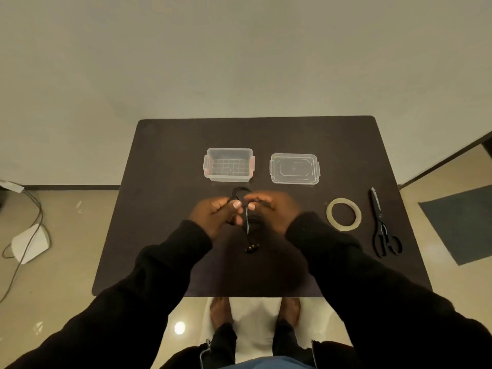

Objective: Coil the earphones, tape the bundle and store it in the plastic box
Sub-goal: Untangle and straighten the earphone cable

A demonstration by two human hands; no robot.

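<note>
— Your sleeves [165, 275] fill the near edge, dark and soft, and past them both hands meet over the middle of the surface [165, 209]. What are your fingers doing?

— Your left hand [213, 214] is closed on the earphones [249, 222], and your right hand [277, 211] pinches the cord too, thumbs almost touching. One loop arcs above your knuckles; a loose end hangs down, its small plug near the surface.

— So what can go wrong for you?

— That cord is thin, slick and springy. Loosen either pinch and I think the loop pops open. The dangling end could snag or twist as you wind.

— And the rest?

— Your tape [343, 214], a flat pale ring, lies well to the right, beside black scissors [383, 225]. Reaching for it frees one hand. The plastic box [229, 153] is clear, rigid and open; its lid [294, 169] lies flat beside it.
</note>
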